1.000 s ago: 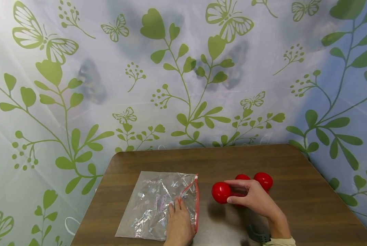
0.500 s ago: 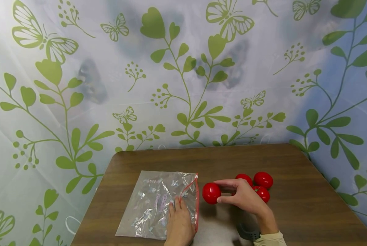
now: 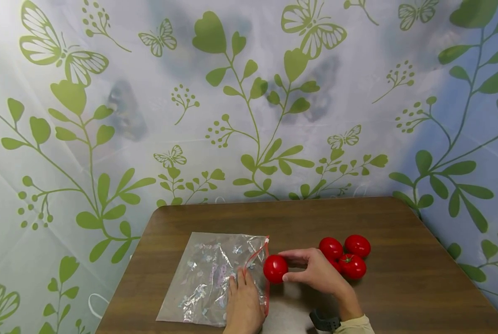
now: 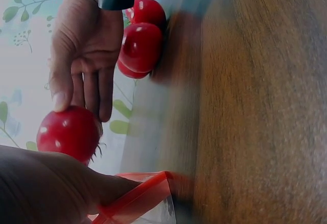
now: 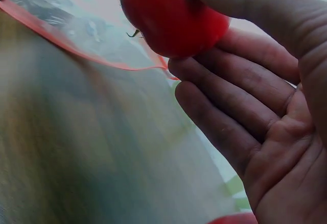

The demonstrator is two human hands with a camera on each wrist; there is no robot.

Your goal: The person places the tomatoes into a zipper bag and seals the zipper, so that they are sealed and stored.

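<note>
A red tomato (image 3: pixel 275 269) is pinched between the thumb and fingers of my right hand (image 3: pixel 315 272), at the red-edged mouth of a clear zip bag (image 3: pixel 204 278). Its green stem (image 5: pixel 134 33) faces the bag in the right wrist view. The bag lies flat, printed with small pale patterns. My left hand (image 3: pixel 244 301) rests on it with fairly straight fingers, fingertips at the pulled-back red upper edge. In the left wrist view, its thumb (image 4: pixel 110 185) is at the red strip (image 4: pixel 138 196); the rest of that hand is mostly hidden there.
Several more tomatoes (image 3: pixel 352 266) sit grouped right of my right hand. The brown wooden table (image 3: pixel 290 218) ends at a hanging sheet (image 3: pixel 240 116) with green leaves and butterflies. A dark band (image 3: pixel 324 321) is on my right wrist.
My right hand has carried the tomato leftward from beside the group to the bag's mouth, uncovering more of the other tomatoes. My left hand and the bag have stayed in place.
</note>
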